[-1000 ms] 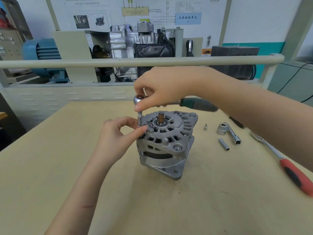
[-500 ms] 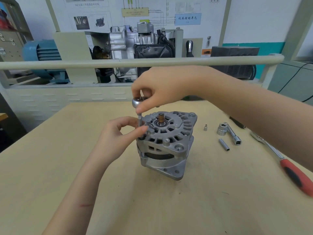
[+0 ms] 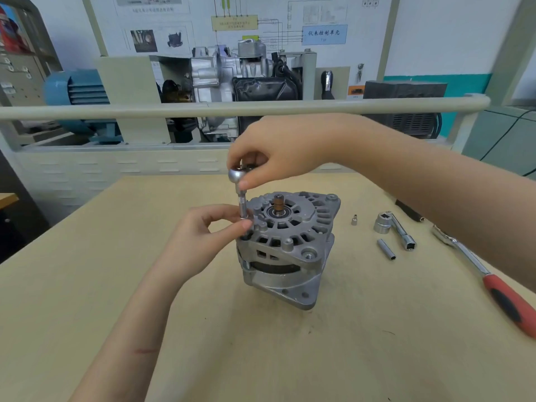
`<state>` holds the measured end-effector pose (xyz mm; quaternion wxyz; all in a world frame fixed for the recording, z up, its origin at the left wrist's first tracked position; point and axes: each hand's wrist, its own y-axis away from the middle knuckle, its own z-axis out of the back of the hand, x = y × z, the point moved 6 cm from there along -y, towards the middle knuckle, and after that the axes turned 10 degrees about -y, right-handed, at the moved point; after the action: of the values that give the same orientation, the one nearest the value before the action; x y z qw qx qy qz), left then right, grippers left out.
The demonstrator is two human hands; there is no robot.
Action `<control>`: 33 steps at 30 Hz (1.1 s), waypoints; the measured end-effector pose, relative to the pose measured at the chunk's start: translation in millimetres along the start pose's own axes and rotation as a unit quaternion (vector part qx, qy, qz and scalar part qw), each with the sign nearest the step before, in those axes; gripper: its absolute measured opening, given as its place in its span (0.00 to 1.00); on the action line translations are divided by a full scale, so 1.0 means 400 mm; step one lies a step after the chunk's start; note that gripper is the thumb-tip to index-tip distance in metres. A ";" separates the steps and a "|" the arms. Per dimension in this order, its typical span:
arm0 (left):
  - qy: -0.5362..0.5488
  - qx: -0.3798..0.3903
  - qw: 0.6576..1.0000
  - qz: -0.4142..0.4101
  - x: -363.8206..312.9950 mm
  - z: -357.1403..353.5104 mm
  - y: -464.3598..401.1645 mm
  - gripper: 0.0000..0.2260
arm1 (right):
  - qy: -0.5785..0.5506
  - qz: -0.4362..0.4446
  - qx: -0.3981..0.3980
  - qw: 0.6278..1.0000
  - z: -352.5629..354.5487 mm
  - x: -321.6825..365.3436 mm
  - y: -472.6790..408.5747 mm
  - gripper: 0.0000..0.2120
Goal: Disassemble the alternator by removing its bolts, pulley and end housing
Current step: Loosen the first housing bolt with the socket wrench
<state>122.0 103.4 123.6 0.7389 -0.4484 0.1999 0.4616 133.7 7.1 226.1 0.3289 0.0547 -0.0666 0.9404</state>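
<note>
Two hands work at the alternator [image 3: 287,248], which stands mid-table [image 3: 87,285] on its mounting flange, shaft end [image 3: 279,205] pointing straight up. At its left rim, the left hand [image 3: 203,236] pinches the socket [image 3: 243,211] of an upright ratchet wrench [image 3: 238,181] between thumb and forefinger. Just above, the right hand [image 3: 278,152] has its fingers curled round the ratchet head. Loose sockets [image 3: 386,248] lie well right.

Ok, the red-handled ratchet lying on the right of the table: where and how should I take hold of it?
Take the red-handled ratchet by its red and black grip, the thick end nearest the person, coming down from above with the fingers across it. It lies flat on the table with its head pointing away, and the bare shaft is thin. The right hand, now on the small ratchet, is the closer one.
</note>
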 end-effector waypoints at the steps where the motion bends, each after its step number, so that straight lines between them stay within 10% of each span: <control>1: -0.006 -0.004 1.000 0.000 0.001 0.000 0.000 0.06 | -0.005 0.006 0.005 1.000 0.000 0.002 0.001 0.13; 9: -0.097 -0.121 0.988 0.008 -0.003 0.007 0.005 0.11 | 0.036 -0.021 -0.034 0.999 -0.003 -0.016 -0.006 0.23; 15: -0.011 -0.023 1.000 -0.005 -0.006 0.004 0.003 0.05 | 0.007 0.013 -0.008 1.000 0.003 -0.005 0.005 0.13; 22: -0.099 -0.141 0.985 0.011 -0.008 0.002 0.013 0.11 | 0.032 -0.023 -0.033 0.999 -0.013 -0.013 -0.010 0.20; 33: -0.017 -0.061 0.998 -0.006 0.008 -0.006 0.005 0.07 | -0.073 -0.001 0.043 0.996 -0.005 -0.016 0.016 0.16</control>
<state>122.2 103.5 119.1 0.7165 -0.4858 0.1564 0.4755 134.7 -1.5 222.6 0.3216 0.1368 -0.0501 0.9356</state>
